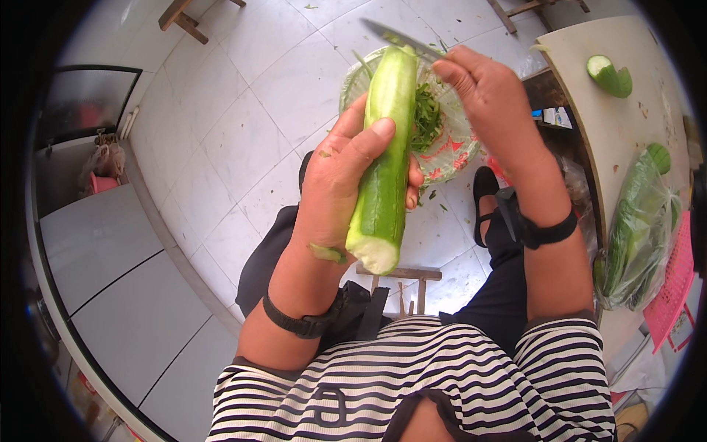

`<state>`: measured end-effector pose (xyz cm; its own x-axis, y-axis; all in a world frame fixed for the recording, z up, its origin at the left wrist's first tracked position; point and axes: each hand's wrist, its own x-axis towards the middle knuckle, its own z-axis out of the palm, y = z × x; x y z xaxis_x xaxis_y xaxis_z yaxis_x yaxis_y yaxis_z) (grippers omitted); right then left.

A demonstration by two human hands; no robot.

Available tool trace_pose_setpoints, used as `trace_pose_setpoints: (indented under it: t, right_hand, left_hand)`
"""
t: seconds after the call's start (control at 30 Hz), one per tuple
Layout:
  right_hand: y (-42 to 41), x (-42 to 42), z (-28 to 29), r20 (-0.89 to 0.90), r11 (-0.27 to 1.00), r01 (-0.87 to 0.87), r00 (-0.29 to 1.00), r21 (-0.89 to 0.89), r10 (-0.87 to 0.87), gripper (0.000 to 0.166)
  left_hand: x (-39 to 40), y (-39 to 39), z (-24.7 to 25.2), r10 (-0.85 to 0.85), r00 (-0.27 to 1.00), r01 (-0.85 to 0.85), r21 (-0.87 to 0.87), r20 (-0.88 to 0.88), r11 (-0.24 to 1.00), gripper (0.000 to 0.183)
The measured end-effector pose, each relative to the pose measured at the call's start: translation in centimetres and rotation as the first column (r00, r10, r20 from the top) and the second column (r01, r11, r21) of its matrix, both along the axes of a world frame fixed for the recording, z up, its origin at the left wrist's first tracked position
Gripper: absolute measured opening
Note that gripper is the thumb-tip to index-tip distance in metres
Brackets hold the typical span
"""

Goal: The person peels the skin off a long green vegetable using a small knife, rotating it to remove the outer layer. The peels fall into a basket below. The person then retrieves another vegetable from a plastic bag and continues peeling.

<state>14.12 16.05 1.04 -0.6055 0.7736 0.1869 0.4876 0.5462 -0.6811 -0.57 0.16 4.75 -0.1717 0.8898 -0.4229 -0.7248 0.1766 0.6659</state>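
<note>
My left hand (345, 166) is wrapped around a large green gourd (386, 160), which looks like a luffa or similar squash. Its far half is pale and peeled; the near part keeps dark green skin, and the near end is cut flat. In my right hand (486, 88) is a knife (400, 37), its blade lying across the gourd's far tip. Below both hands stands a plastic-lined bin (455, 160) with green peelings (426, 119) in it. A scrap of peel (327, 253) clings to my left wrist.
On the table (574, 50) at right lie a cut gourd end (610, 76) and a clear bag of green gourds (635, 237), near a pink perforated basket (671, 287). Peel bits dot the tiled floor (243, 116). Grey cabinets (105, 237) line the left, and wooden stool legs (185, 22) show beyond.
</note>
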Motion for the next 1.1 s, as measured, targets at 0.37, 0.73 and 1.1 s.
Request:
trace_pose_setpoints:
  t: [0.37,0.73,1.1]
  right_hand:
    - [-0.4,-0.1,0.7,-0.189,0.992,-0.01,0.982,-0.123,-0.013,0.04]
    - [2.6,1.8,-2.5,0.021,0.955,0.213,0.977,-0.205,-0.213,0.041]
    - [0.0,0.6,0.4,-0.379,0.964,0.02,0.917,-0.267,-0.124,0.026]
  left_hand:
    - [0.0,0.0,-0.9,-0.039,0.994,0.032,0.067,0.098,0.997,0.06]
    - [0.4,-0.1,-0.4,-0.025,0.998,0.027,0.028,-0.05,0.999,0.064]
    - [0.4,0.0,-0.8,-0.049,0.99,0.049,-0.005,-0.135,0.999,0.076]
